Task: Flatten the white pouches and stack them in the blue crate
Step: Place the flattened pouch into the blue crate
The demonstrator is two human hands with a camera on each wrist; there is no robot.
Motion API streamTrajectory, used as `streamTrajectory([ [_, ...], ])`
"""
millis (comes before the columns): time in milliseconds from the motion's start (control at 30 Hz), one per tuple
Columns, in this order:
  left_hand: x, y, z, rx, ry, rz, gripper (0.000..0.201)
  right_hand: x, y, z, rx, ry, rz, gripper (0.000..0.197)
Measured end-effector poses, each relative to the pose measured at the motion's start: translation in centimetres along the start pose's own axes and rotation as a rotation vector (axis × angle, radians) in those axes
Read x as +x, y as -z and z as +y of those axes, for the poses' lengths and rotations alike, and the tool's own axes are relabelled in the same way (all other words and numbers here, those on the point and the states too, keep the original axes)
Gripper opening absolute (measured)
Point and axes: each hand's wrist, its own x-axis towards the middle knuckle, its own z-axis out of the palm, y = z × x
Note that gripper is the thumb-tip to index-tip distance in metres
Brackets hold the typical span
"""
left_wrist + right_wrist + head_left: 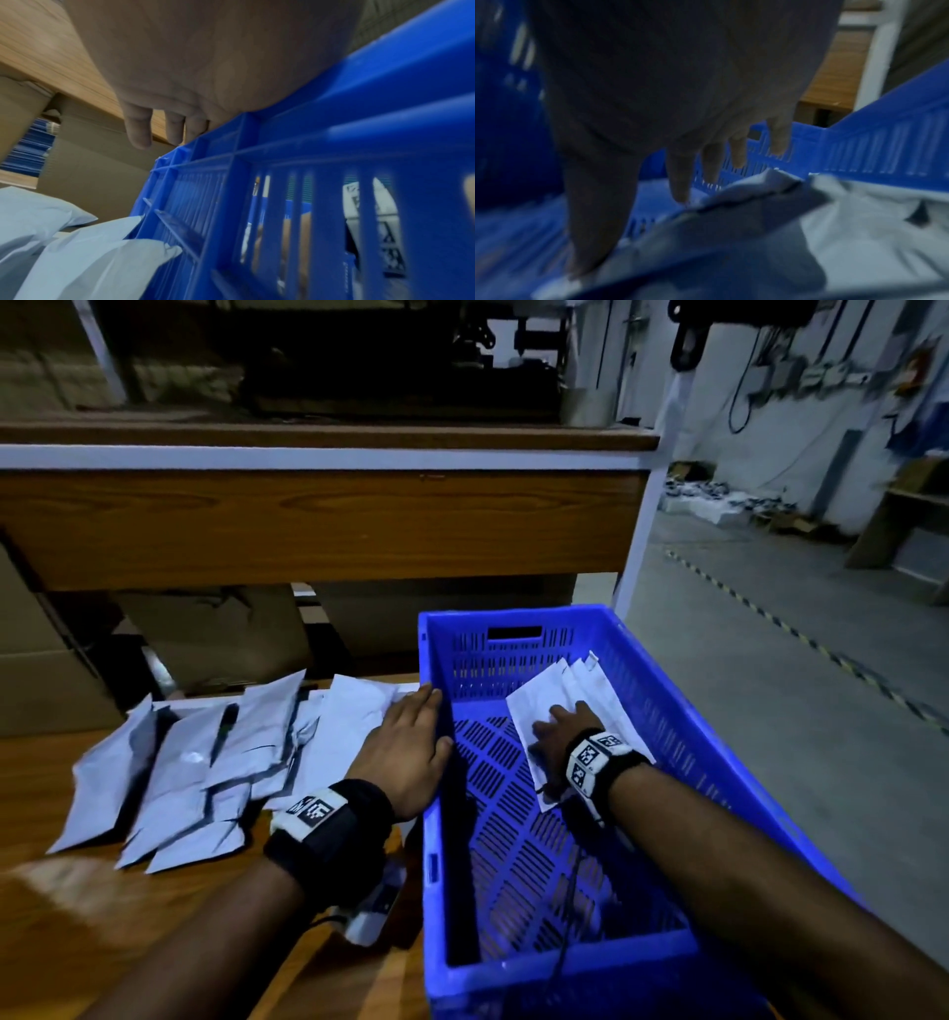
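A blue slatted crate (pixel 642 963) stands at the right end of the wooden table. A small stack of white pouches (pixel 554 706) leans against its far right wall. My right hand (pixel 557 734) lies on the top pouch (pixel 744 233) with fingers straight and spread. My left hand (pixel 411 737) is flat and open, palm resting on the crate's left rim (pixel 372 67), fingers (pixel 140 132) extended over the table. Several loose white pouches (pixel 205 762) lie overlapping on the table left of the crate; some (pixel 85 263) press against its side wall.
A wooden shelf (pixel 308 526) with white trim crosses the back, cardboard boxes (pixel 215 639) beneath it. The table's front (pixel 102 942) is bare wood. Right of the crate is concrete floor (pixel 770 711) with a striped line. A small white device (pixel 372 916) sits under my left wrist.
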Motion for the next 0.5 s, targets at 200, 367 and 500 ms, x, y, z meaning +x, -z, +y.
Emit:
streamTrajectory([
  [200, -0.1, 0.1, 0.4, 0.034, 0.015, 0.014, 0.073, -0.1, -1.1, 0.4, -0.017, -0.052, -0.020, 0.069],
  [367, -0.6, 0.4, 0.3, 0.017, 0.009, 0.061, 0.059, -1.5, 3.2, 0.1, 0.192, -0.076, 0.059, 0.068],
  [500, -2.3, 1.1, -1.5, 0.007, -0.028, 0.096, 0.067, -4.8, 9.6, -1.2, 0.319, -0.070, 0.175, 0.057],
])
